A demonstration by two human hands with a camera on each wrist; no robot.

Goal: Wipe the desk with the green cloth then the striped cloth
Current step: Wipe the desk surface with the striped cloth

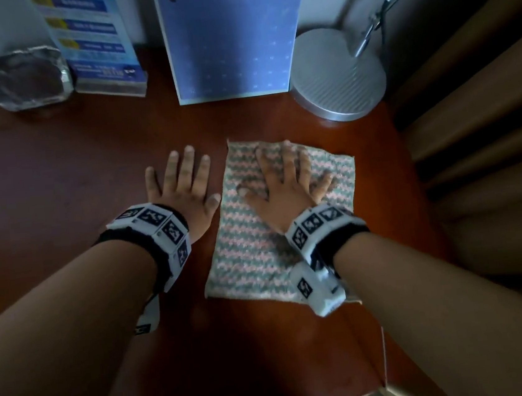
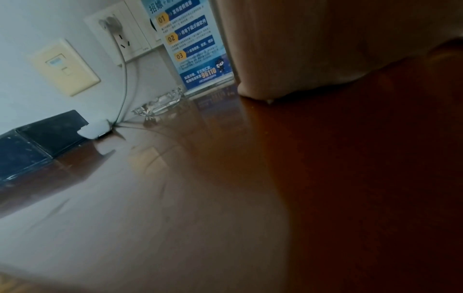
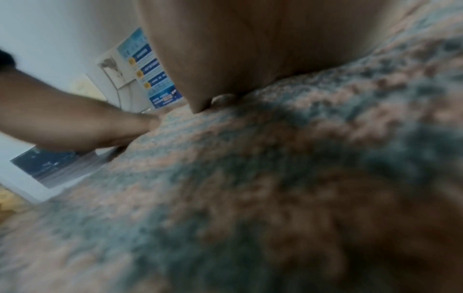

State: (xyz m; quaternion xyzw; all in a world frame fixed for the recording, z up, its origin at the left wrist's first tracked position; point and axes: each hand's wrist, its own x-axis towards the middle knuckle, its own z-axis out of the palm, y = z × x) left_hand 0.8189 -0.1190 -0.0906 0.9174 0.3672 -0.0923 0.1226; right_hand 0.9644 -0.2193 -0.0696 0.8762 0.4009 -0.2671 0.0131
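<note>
A pink and green striped cloth lies spread flat on the reddish-brown desk, right of centre. My right hand presses on its upper half with straight, spread fingers. My left hand lies flat on the bare wood just left of the cloth, fingers straight. In the right wrist view the striped cloth fills the frame, blurred, under my palm. The left wrist view shows the glossy desk and my left hand lying on it. No green cloth is in view.
At the back edge stand a glass ashtray, a blue leaflet stand, a blue calendar and a round grey lamp base. A brown curtain hangs at the right. A black box sits far left.
</note>
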